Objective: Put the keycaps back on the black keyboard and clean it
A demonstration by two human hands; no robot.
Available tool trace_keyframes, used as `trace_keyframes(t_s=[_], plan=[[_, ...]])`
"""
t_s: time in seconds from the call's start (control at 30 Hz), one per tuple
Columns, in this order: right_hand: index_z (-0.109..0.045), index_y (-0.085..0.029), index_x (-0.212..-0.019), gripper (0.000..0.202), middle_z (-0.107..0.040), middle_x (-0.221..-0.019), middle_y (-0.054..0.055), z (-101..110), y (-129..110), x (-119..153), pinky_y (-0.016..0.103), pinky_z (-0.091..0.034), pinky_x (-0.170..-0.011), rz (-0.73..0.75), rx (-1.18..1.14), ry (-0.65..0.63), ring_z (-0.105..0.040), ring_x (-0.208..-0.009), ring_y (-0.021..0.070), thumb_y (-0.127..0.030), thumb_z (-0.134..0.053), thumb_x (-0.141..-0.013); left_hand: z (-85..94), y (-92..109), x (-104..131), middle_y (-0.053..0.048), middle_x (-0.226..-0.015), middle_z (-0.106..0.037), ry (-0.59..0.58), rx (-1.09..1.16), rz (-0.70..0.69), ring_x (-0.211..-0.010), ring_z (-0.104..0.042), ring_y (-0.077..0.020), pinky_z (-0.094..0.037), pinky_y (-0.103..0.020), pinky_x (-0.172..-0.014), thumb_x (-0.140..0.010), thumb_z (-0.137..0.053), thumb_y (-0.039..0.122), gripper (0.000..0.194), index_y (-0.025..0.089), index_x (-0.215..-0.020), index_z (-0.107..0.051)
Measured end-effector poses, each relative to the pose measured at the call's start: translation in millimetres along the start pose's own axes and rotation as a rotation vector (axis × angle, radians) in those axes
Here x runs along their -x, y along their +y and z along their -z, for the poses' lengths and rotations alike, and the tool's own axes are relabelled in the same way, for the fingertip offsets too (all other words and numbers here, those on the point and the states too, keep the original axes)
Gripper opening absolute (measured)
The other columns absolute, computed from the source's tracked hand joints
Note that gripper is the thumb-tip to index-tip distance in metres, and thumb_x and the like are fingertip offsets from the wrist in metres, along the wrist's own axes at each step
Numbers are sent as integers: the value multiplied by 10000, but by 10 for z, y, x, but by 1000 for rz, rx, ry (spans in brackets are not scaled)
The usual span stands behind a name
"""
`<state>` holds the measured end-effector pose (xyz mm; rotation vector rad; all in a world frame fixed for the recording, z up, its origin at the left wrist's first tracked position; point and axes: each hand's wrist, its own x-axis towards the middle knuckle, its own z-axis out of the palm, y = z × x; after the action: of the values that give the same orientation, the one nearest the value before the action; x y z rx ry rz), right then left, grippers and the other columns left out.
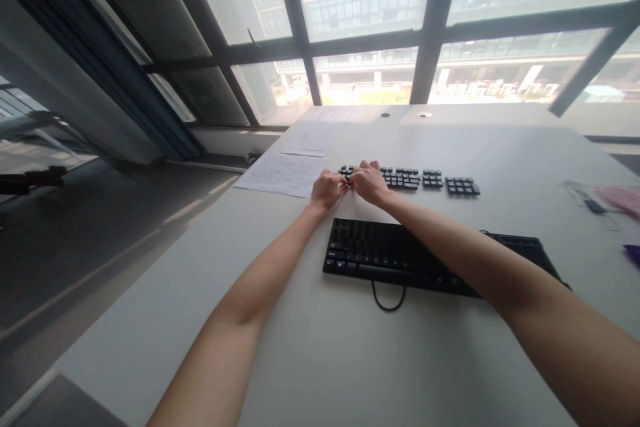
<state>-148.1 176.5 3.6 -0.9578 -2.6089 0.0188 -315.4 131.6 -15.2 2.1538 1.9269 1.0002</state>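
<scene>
My left hand (329, 189) and my right hand (369, 181) meet at the left end of a line of loose black keycaps (403, 179) laid out in rows. The left hand's fingertips are pinched together, and the right thumb and fingers come down just beside them. A tiny dark thing shows between the two hands, too small to name. Further right lie a small block of keycaps (432, 179) and a number-pad block (462, 186). Nearer me is a black keyboard (370, 272), partly covered by my right forearm. Keys show along its front rows; its upper part is too dark to make out.
A black cable loop (387, 309) sticks out from the keyboard's front edge. Written paper sheets (285, 175) lie at the desk's left edge. At right are a pink item (620, 199) and a small black piece (594, 206). Windows (367, 80) stand behind the white desk (310, 360).
</scene>
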Motion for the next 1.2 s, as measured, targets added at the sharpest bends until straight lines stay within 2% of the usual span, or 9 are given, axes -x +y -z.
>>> trace_keyframes(t_s=[0.1,0.2,0.3,0.37,0.5,0.63,0.77,0.93,1.2], plan=[[-769,-153,-875,234,-745,-1004,132,67,-35,22,431,-252,-950,-23,-46,29,-490,-1078,277,-128,-544,-933,74,39,40,-74,-955,-785,28,42,43,-984,-657,-245,-494,-362,-923,-806,-740,196,83,201,-853,-809],[-773,-181,-923,164,-764,-967,90,180,-74,126,413,-317,-941,-145,-204,134,-554,-1049,268,-158,-613,-891,233,108,174,-86,-896,-792,15,166,126,-850,-700,-217,-535,-339,-821,-822,-738,266,156,161,-914,-809],[-776,-197,-873,115,-773,-879,45,332,-135,353,353,-414,-860,-279,-453,191,-635,-916,226,-171,-675,-825,459,250,421,-110,-914,-797,-96,483,248,-841,-721,-223,-554,-333,-783,-778,-790,362,280,135,-941,-810],[-773,-197,-813,88,-769,-827,30,434,-199,564,310,-454,-787,-298,-592,186,-657,-820,193,-167,-693,-790,607,378,611,-111,-936,-798,-210,628,310,-872,-726,-230,-554,-337,-807,-733,-829,400,321,150,-935,-818],[-773,-204,-764,77,-757,-770,18,562,-373,1014,284,-477,-725,-269,-716,129,-655,-765,173,-190,-697,-770,779,615,921,-77,-829,-793,-355,539,285,-779,-703,-211,-534,-315,-724,-738,-822,437,299,187,-902,-831],[-773,-192,-781,80,-754,-757,23,567,-517,1357,277,-487,-698,-281,-806,50,-660,-742,172,-202,-694,-771,780,748,1085,-67,-813,-787,-423,460,151,-787,-701,-217,-526,-319,-729,-779,-779,384,215,191,-858,-832],[-771,-192,-793,79,-759,-774,22,536,-567,1545,281,-496,-715,-306,-835,15,-676,-763,180,-199,-694,-778,725,817,1159,-67,-836,-788,-460,496,84,-812,-718,-226,-545,-319,-735,-781,-758,304,137,194,-829,-824],[-771,-195,-789,77,-766,-784,21,531,-570,1599,294,-498,-752,-315,-829,8,-685,-786,188,-183,-697,-778,686,849,1177,-56,-837,-784,-466,490,62,-808,-724,-217,-555,-314,-744,-779,-740,239,87,206,-801,-818],[-771,-198,-786,63,-769,-796,25,513,-567,1614,299,-506,-752,-305,-818,16,-694,-793,195,-188,-709,-780,664,823,1222,-54,-872,-784,-408,465,-2,-832,-726,-216,-576,-323,-754,-797,-717,219,101,224,-817,-816]])
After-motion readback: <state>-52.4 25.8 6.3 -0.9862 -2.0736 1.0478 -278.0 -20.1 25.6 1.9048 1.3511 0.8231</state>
